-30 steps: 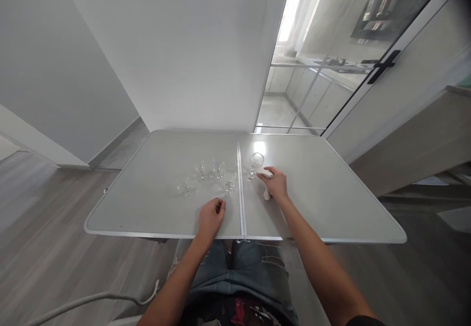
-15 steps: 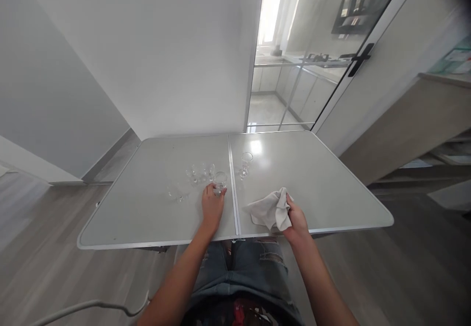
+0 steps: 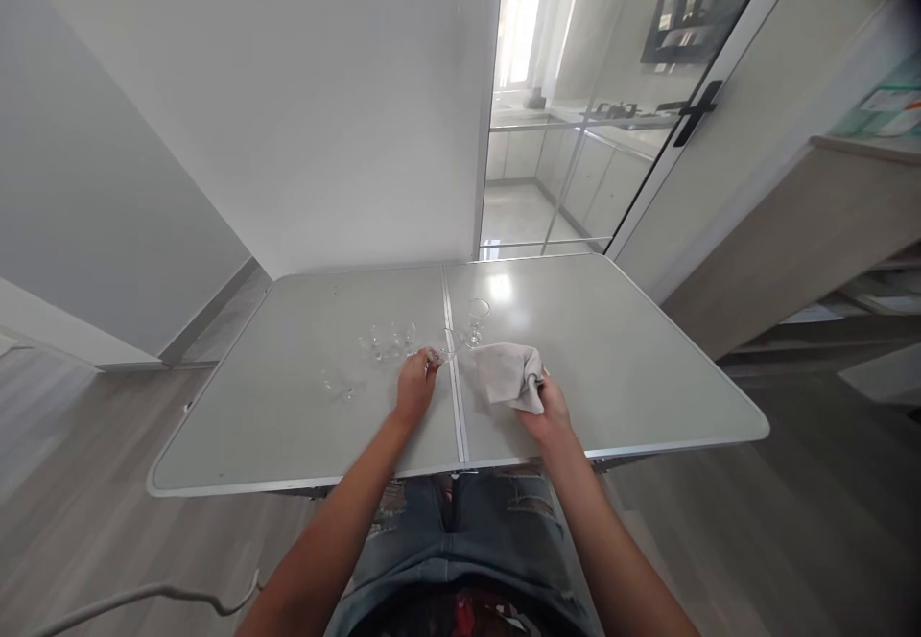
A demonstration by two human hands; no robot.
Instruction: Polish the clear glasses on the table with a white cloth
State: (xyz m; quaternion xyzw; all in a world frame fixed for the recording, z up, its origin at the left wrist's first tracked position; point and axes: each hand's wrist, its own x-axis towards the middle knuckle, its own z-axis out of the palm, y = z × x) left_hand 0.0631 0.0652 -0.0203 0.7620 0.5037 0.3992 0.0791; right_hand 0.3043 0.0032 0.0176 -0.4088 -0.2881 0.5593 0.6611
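Note:
My left hand (image 3: 413,384) grips a small clear stemmed glass (image 3: 444,346) by its stem and holds it tilted to the right over the table's middle seam. My right hand (image 3: 550,408) is closed on a white cloth (image 3: 506,372), which hangs just right of the tilted glass. Another stemmed glass (image 3: 476,319) stands upright behind the cloth. Two more glasses (image 3: 392,338) stand left of the seam, and one glass (image 3: 340,385) stands apart further left.
The grey folding table (image 3: 633,368) stands against a white wall. A glass door with a black handle (image 3: 695,111) lies to the back right. A wooden counter (image 3: 827,215) stands at the right. A white cable (image 3: 129,599) runs along the floor at the lower left.
My left hand reached forward, took hold of the nearest glass, lifted it and tipped it rightward. My right hand picked the cloth up off the table and has brought it toward the glass.

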